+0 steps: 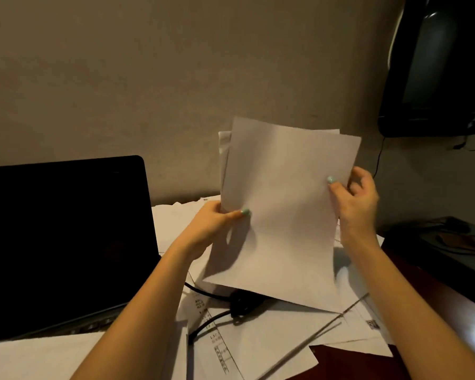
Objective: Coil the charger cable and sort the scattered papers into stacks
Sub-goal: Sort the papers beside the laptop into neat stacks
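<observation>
left hand: thumbnail painted pale mint green | right hand: same mint polish | forearms: bare

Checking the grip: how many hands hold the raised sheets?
2. The left hand pinches the raised sheets at their left edge, the right hand at their right edge.

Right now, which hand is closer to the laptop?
Left. The left hand grips the left edge of the papers, just right of the laptop. The right hand pinches their opposite edge, farther from the laptop.
</observation>
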Motion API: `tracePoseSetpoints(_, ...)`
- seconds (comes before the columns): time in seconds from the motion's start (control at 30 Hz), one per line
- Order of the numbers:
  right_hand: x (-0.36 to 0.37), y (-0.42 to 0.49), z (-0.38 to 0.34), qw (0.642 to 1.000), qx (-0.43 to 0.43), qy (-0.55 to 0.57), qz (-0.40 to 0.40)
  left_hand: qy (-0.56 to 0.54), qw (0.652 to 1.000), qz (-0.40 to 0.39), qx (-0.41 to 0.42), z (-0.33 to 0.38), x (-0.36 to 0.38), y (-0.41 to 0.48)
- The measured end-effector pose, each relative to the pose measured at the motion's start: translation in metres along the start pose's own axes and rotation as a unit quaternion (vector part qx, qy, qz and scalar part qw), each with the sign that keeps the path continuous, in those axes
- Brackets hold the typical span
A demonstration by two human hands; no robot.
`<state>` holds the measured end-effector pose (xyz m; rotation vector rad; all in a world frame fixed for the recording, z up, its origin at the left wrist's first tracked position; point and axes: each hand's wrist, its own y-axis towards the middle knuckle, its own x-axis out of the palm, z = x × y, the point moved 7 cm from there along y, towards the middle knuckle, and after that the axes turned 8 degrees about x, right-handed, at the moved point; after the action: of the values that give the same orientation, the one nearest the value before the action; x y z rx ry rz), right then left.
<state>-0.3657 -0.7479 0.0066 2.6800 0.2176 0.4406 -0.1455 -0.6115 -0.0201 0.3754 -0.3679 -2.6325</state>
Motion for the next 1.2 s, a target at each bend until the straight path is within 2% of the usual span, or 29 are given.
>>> tracePoseSetpoints(0.07, 0.002, 0.004, 0.012, 0.997, 0.068, -0.017, -0.036, -0.017, 0.996, 0.077, 0.035, 0.006, -0.011, 0.005)
tracePoseSetpoints(0.13, 0.01, 0.003, 0.029, 0.983, 0.13, -0.086, -0.096, -0.063, 0.984, 0.151, 0.07, 0.014, -0.02, 0.008)
tracePoseSetpoints(0.2, 0.02, -0.005, 0.039, 0.97, 0.143, -0.114, -0.163, -0.065, 0.972, 0.199, 0.107, 0.022, -0.029, 0.007)
tracePoseSetpoints(0.27, 0.025, -0.012, 0.041, 0.972, 0.114, -0.102, -0.179, -0.078, 0.967, 0.208, 0.129, 0.025, -0.033, 0.006)
tracePoseSetpoints(0.37, 0.022, -0.013, 0.036, 0.987, 0.066, -0.06, -0.134, -0.123, 0.967, 0.182, 0.133, 0.025, -0.031, 0.006)
tracePoseSetpoints(0.47, 0.02, -0.014, 0.038, 0.994, 0.048, -0.037, -0.089, -0.082, 0.978, 0.145, 0.126, 0.016, -0.022, 0.006)
tracePoseSetpoints(0.53, 0.022, -0.016, 0.042, 0.994, 0.049, -0.036, -0.096, -0.052, 0.987, 0.126, 0.09, 0.0, -0.016, 0.003)
tracePoseSetpoints(0.7, 0.028, -0.024, 0.067, 0.981, 0.115, -0.063, -0.146, -0.028, 0.995, 0.09, 0.016, -0.036, -0.009, -0.003)
tracePoseSetpoints(0.77, 0.028, -0.026, 0.073, 0.978, 0.136, -0.062, -0.145, -0.029, 0.997, 0.068, 0.015, -0.038, -0.005, -0.004)
tracePoseSetpoints(0.93, 0.028, -0.029, 0.079, 0.976, 0.169, -0.03, -0.132, -0.043, 0.996, 0.072, 0.033, -0.032, 0.001, -0.002)
tracePoseSetpoints(1.2, 0.027, -0.035, 0.094, 0.96, 0.216, -0.068, -0.165, 0.059, 0.998, 0.022, -0.028, -0.057, -0.002, -0.004)
